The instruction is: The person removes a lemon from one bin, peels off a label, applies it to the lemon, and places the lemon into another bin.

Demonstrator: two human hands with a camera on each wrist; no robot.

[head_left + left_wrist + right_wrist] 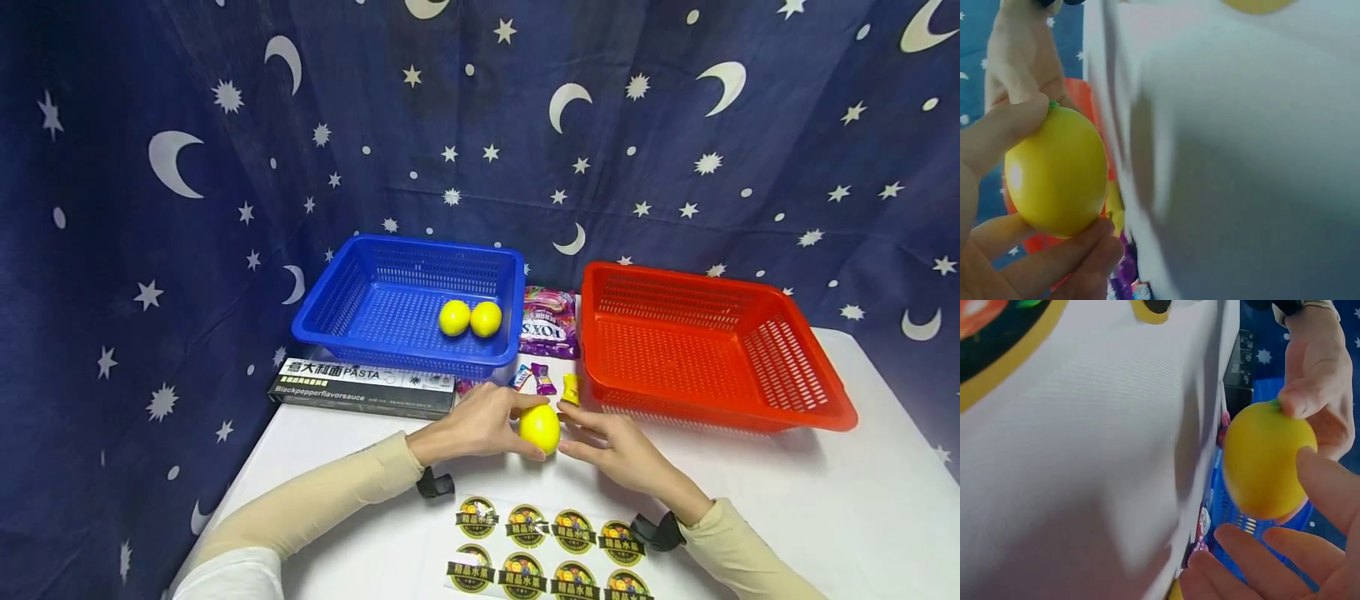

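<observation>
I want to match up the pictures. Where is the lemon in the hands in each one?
Head: the lemon is low in the middle, held between the left hand and right hand, in front of the baskets.
Left wrist: the lemon is at the left, big and close.
Right wrist: the lemon is at the right.
Shared landmark: the white table is in all three.

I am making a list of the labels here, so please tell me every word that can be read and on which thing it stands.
"意大利面 PASTA" and "Blackpepperflavorsauce": on the black pasta box.
"FOX'S": on the purple candy bag, seen upside down; its smaller print is unreadable.
"精品水果": on each round sticker of the sheet.
Small wrapped candies: print too small to read.
</observation>
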